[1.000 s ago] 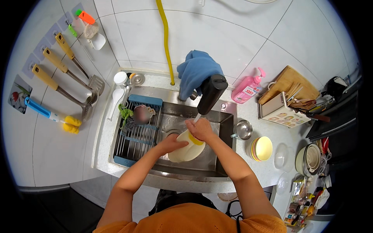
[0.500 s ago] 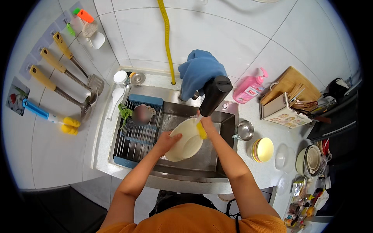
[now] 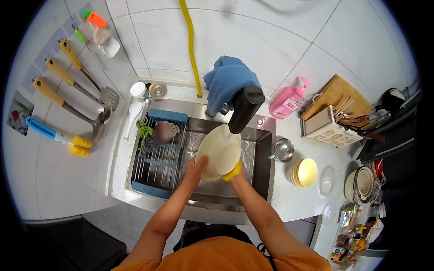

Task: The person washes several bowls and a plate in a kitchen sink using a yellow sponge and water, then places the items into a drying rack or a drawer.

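A large cream bowl (image 3: 209, 156) is tilted over the steel sink (image 3: 262, 165), under the black faucet head (image 3: 246, 108). Water runs from the faucet into it. My left hand (image 3: 194, 171) grips the bowl's near left rim, thumb over the edge. My right hand (image 3: 240, 173) is closed round a yellow sponge (image 3: 232, 172) and presses it against the bowl's lower right side; some of its fingers are hidden behind bowl and sponge. A blue cloth (image 3: 230, 80) drapes over the faucet's body.
Left in the sink sits a drying rack (image 3: 160, 187) with leafy greens (image 3: 144, 131) and a pinkish round item (image 3: 163, 133). On the right counter stand a pink pump bottle (image 3: 288, 101), a metal cup (image 3: 284, 150), stacked yellow bowls (image 3: 307, 173) and a utensil holder (image 3: 321, 128).
My right hand has come down from the bowl's far right rim to its near right side with the sponge. The bowl has shifted slightly right and up, under the running water.
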A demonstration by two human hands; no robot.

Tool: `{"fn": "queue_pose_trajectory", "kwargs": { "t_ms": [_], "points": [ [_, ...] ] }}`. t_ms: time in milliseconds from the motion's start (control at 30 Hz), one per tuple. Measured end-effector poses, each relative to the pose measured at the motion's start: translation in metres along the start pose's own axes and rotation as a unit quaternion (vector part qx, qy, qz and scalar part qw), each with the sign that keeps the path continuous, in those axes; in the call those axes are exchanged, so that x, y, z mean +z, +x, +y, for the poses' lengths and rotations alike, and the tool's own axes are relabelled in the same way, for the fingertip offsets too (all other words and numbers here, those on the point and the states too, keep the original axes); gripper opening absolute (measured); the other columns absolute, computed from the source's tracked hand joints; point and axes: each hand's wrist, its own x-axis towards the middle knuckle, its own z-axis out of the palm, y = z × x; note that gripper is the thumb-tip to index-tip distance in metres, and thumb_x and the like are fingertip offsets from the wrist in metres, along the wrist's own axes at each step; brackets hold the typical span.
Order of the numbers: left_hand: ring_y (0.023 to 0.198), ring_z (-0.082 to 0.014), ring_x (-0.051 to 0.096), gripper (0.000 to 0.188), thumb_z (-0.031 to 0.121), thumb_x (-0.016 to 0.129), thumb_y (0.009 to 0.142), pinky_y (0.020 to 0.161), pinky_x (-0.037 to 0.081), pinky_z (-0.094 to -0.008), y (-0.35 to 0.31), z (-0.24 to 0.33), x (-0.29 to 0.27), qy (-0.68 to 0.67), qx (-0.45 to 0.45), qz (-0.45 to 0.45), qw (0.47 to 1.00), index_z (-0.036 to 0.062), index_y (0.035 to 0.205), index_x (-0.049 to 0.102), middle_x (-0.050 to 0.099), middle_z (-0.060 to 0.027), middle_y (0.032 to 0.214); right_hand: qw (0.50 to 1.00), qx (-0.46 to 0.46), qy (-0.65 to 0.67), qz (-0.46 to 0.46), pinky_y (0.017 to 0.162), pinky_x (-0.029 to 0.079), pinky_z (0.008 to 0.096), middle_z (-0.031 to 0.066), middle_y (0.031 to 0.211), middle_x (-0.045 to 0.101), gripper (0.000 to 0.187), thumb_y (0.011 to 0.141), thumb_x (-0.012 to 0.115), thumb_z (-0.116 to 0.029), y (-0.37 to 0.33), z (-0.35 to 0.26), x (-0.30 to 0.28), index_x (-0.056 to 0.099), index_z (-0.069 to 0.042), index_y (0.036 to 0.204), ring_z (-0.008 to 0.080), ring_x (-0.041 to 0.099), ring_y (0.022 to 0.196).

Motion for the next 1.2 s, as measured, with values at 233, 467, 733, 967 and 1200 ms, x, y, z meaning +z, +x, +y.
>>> {"fn": "queue_pose_trajectory", "kwargs": {
  "t_ms": [233,467,733,967,1200],
  "points": [
    [0.084,-0.0173,0.060,0.045,0.036,0.060,0.082,0.070,0.049,-0.0297,0.024,0.031,-0.016,-0.001,-0.197,-0.086,0.977,-0.0030,0.105,0.054,0.061,-0.0105,0.097,0.865,-0.113,-0.484,0.071,0.057,0.045,0.0291,0.0052,0.067,0.059,0.039,0.088,0.043,-0.040,0.005,-0.068,0.024,0.060,-0.005,0.079,0.0156,0.056,0.058],
    [0.086,-0.0196,0.060,0.047,0.036,0.058,0.083,0.075,0.049,-0.0329,0.030,0.010,-0.005,-0.031,-0.121,-0.003,0.992,-0.0022,0.109,0.052,0.060,-0.0105,0.099,0.749,-0.241,-0.613,0.070,0.057,0.039,0.0296,0.0066,0.070,0.056,0.038,0.088,0.043,-0.034,0.010,-0.081,0.056,0.058,-0.002,0.075,0.0144,0.050,0.060],
    [0.093,-0.0272,0.058,0.050,0.036,0.052,0.086,0.077,0.049,-0.0375,0.037,-0.036,0.004,-0.330,-0.048,0.145,0.932,-0.0041,0.116,0.045,0.055,-0.0156,0.109,0.597,-0.456,-0.654,0.087,0.096,0.030,0.0375,0.0232,0.124,0.041,0.037,0.085,0.046,-0.024,-0.016,-0.011,0.066,0.048,0.000,0.113,0.0330,0.038,0.118],
    [0.085,-0.0222,0.059,0.044,0.032,0.055,0.086,0.072,0.049,-0.0335,0.022,-0.024,0.006,-0.200,-0.040,0.176,0.963,-0.0044,0.110,0.049,0.058,-0.0122,0.100,0.398,-0.443,-0.804,-0.013,0.097,0.025,0.0478,0.0235,0.130,0.033,0.052,0.084,0.048,-0.025,-0.024,0.005,0.088,0.034,0.000,0.128,0.0383,0.032,0.120],
    [0.075,-0.0169,0.059,0.037,0.029,0.058,0.084,0.063,0.049,-0.0293,0.003,-0.006,0.026,-0.066,-0.091,0.165,0.980,-0.0045,0.101,0.054,0.060,-0.0082,0.089,0.532,-0.435,-0.727,-0.010,0.095,0.028,0.0408,0.0223,0.127,0.038,0.055,0.083,0.048,-0.024,0.015,-0.011,0.087,0.030,-0.001,0.130,0.0382,0.039,0.112]
  ]
}}
